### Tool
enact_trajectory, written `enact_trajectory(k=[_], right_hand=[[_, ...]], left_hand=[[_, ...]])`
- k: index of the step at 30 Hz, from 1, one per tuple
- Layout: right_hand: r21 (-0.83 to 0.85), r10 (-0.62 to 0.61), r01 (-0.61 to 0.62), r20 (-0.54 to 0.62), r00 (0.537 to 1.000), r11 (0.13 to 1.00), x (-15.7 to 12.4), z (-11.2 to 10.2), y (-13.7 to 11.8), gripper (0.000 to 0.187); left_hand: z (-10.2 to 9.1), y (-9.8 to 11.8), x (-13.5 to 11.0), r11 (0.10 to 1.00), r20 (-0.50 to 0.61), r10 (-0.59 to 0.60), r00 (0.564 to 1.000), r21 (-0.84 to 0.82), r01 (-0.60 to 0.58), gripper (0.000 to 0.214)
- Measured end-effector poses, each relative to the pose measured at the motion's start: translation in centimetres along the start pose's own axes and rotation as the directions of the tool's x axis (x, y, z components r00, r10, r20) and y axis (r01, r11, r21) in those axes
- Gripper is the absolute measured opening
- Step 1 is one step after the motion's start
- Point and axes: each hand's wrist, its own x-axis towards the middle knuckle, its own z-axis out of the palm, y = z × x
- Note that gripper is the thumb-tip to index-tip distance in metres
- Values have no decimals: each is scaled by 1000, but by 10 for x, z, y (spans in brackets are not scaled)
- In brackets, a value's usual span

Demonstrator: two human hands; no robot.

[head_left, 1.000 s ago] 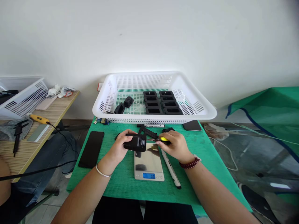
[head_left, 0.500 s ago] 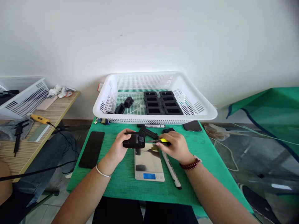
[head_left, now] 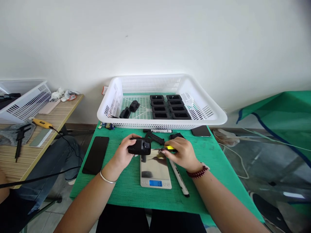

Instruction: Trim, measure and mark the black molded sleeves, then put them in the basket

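Observation:
My left hand is closed around a black plastic housing, held just above the far end of a small digital scale. In my right hand is a yellow and black utility knife, its thin blade pointing left at the housing's right end. Whether the blade touches the housing I cannot tell. The scale's blue display is lit, and its shiny plate carries reflections. Beyond my hands lies a black plastic part. A white marker rests right of the scale.
A white basket with black frames and smaller black parts stands at the back. One phone lies left, another back right. On the side table are calipers and a yellow corded tool; a person sits there.
The housing has turned slightly in my left hand, and the knife tip has shifted a little lower beside its right end. Everything else looks the same.

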Motion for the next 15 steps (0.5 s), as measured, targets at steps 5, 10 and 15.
enact_trajectory(k=[5,10,15], right_hand=[[-35,30,-30,-4,1000,999,0,1,2,31],[-44,60,-60,0,998,997,0,1,4,32],[-23,76,-76,9,997,997,-1,1,3,29]], left_hand=[[1,-1,-1,999,83,-11,996,43,8,25],[-1,-3,0,998,100,5,995,66,-11,25],[0,-1,1,997,90,0,996,71,-6,26]])
